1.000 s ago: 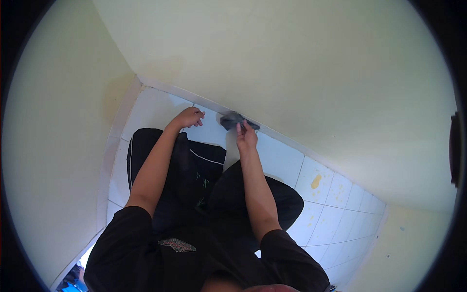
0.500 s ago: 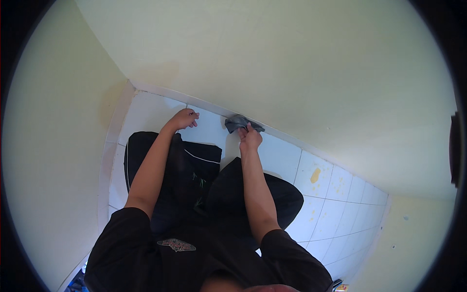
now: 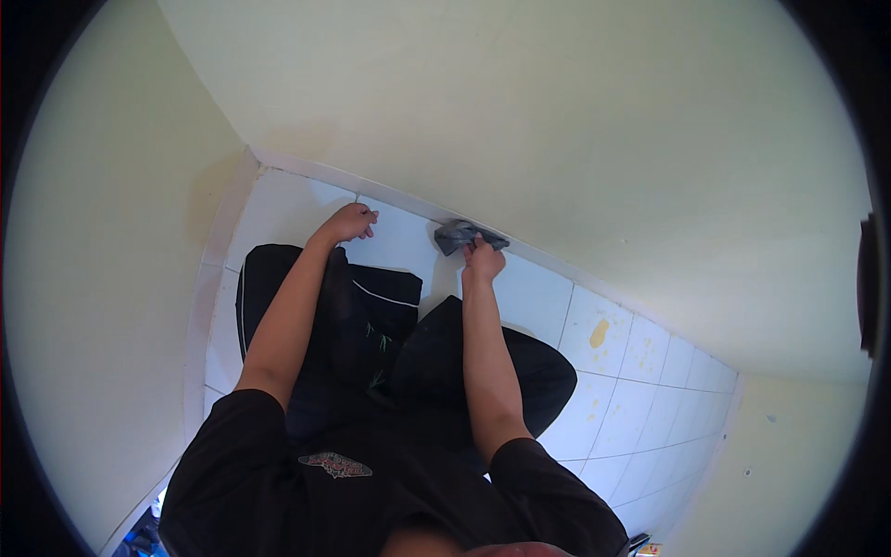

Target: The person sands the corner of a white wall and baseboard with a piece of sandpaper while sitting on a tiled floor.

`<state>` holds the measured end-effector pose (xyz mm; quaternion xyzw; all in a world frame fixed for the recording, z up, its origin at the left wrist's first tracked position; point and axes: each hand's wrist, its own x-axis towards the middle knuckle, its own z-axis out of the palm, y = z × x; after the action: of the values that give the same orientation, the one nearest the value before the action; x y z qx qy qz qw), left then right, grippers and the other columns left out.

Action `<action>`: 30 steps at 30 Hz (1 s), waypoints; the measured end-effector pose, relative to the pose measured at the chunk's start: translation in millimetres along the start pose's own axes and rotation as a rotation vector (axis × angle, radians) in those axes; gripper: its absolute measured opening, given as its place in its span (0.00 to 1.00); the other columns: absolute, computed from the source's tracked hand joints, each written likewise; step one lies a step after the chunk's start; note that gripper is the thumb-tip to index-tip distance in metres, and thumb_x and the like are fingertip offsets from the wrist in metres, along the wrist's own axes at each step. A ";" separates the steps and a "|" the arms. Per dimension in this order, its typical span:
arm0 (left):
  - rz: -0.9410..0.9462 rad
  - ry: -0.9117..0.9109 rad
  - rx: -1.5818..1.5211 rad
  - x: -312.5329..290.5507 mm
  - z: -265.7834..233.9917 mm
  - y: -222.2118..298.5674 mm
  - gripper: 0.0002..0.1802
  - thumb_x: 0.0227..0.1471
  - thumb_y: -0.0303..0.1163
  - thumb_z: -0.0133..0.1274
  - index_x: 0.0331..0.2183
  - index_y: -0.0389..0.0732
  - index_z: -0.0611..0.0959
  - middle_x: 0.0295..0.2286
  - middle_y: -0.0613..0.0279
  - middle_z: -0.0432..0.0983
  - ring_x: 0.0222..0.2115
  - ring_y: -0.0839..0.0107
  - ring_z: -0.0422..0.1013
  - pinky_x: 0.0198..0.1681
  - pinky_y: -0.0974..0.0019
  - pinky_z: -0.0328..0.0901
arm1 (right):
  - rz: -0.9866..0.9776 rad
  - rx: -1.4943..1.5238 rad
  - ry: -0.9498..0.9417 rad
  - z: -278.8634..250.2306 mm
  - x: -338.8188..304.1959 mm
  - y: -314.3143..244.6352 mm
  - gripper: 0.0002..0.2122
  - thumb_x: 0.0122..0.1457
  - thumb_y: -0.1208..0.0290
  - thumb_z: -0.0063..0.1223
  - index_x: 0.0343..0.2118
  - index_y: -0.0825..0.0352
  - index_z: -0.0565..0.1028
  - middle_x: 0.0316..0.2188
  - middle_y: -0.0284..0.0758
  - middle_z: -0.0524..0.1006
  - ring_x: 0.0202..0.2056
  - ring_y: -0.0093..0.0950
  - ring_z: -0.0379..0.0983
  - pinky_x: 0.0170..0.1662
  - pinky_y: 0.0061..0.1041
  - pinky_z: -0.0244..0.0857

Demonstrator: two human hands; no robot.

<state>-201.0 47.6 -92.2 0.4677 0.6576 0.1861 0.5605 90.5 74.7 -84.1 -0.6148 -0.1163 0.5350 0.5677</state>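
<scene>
A crumpled grey cloth [image 3: 452,236] lies along the foot of the wall, against the baseboard. My right hand [image 3: 484,260] pinches its near edge, thumb and fingers closed on the fabric. To the left, my left hand [image 3: 351,223] hangs past my knee over the white floor tiles [image 3: 399,243], its wrist by the dark trouser leg. Its fingers are loosely curled in, and no object shows in them.
A pale baseboard [image 3: 408,200] runs from the left corner along the wall [image 3: 520,121]. Yellowish stains [image 3: 599,334] mark the tiles to the right. My bent legs in dark trousers [image 3: 371,325] fill the floor before me. Small items [image 3: 645,548] stand at the lower right edge.
My right hand and the grey cloth have shifted slightly to the right along the baseboard. The left hand stays nearly in place, its fingers still curled.
</scene>
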 end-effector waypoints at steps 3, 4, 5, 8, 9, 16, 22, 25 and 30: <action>0.005 -0.013 0.009 2.2 5.4 5.8 0.24 0.57 0.49 0.46 0.37 0.36 0.79 0.28 0.57 0.80 0.26 0.70 0.74 0.22 0.66 0.64 | 0.002 -0.033 0.043 0.6 2.1 2.0 0.07 0.57 0.84 0.50 0.38 0.75 0.68 0.34 0.41 0.74 0.32 0.31 0.76 0.29 0.28 0.74; -0.007 -0.017 0.021 0.5 1.4 1.0 0.23 0.57 0.49 0.46 0.37 0.36 0.79 0.28 0.57 0.80 0.26 0.70 0.74 0.22 0.66 0.64 | 0.012 -0.031 0.035 5.4 -4.0 2.7 0.07 0.57 0.84 0.50 0.38 0.75 0.68 0.34 0.41 0.74 0.32 0.31 0.76 0.29 0.28 0.74; -0.015 -0.007 0.023 -0.5 -0.4 -2.8 0.23 0.57 0.49 0.46 0.37 0.36 0.79 0.28 0.57 0.80 0.26 0.70 0.74 0.22 0.66 0.64 | -0.047 -0.032 -0.030 7.8 -10.4 2.2 0.08 0.56 0.84 0.50 0.38 0.75 0.68 0.34 0.41 0.75 0.32 0.31 0.76 0.29 0.29 0.74; -0.020 -0.016 0.025 -1.8 1.9 -7.9 0.24 0.57 0.49 0.46 0.37 0.35 0.79 0.28 0.57 0.80 0.25 0.71 0.74 0.20 0.67 0.63 | -0.126 -0.046 -0.093 16.6 -22.7 -1.1 0.07 0.56 0.83 0.52 0.37 0.75 0.69 0.34 0.41 0.75 0.32 0.31 0.76 0.29 0.30 0.75; -0.025 -0.015 0.033 -0.8 -1.7 -8.7 0.23 0.57 0.48 0.46 0.37 0.35 0.79 0.28 0.57 0.80 0.25 0.71 0.73 0.20 0.67 0.63 | -0.149 -0.058 -0.092 20.2 -26.1 -1.1 0.07 0.56 0.83 0.52 0.37 0.76 0.69 0.34 0.41 0.75 0.32 0.31 0.76 0.30 0.30 0.75; -0.016 -0.050 0.048 3.7 2.1 -3.3 0.24 0.58 0.49 0.45 0.38 0.36 0.78 0.29 0.56 0.80 0.28 0.69 0.74 0.25 0.65 0.66 | 0.008 -0.027 -0.083 19.1 -7.4 15.1 0.07 0.56 0.83 0.53 0.36 0.74 0.69 0.33 0.40 0.75 0.30 0.31 0.75 0.30 0.31 0.75; -0.017 -0.045 0.068 3.4 4.0 0.6 0.24 0.58 0.49 0.45 0.38 0.36 0.78 0.28 0.56 0.80 0.28 0.69 0.75 0.24 0.66 0.66 | 0.069 0.043 -0.103 19.6 -6.2 17.1 0.08 0.56 0.83 0.53 0.37 0.74 0.67 0.33 0.40 0.73 0.28 0.31 0.74 0.29 0.30 0.74; -0.021 -0.070 0.058 4.4 2.5 0.2 0.24 0.58 0.49 0.45 0.38 0.36 0.78 0.29 0.56 0.80 0.28 0.69 0.75 0.24 0.67 0.66 | 0.076 -0.072 -0.156 19.0 1.4 21.4 0.09 0.56 0.82 0.53 0.38 0.73 0.66 0.33 0.39 0.73 0.29 0.30 0.73 0.31 0.30 0.73; -0.044 -0.055 0.062 0.8 -2.6 -8.4 0.24 0.58 0.49 0.44 0.39 0.36 0.78 0.29 0.56 0.80 0.29 0.69 0.75 0.25 0.67 0.66 | 0.137 0.048 -0.196 30.4 -21.7 12.1 0.07 0.55 0.82 0.53 0.37 0.70 0.70 0.31 0.35 0.74 0.28 0.28 0.74 0.30 0.27 0.73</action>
<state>-206.7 44.8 -98.4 0.4752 0.6576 0.1402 0.5675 52.2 71.9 -76.0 -0.5522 -0.1159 0.6328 0.5303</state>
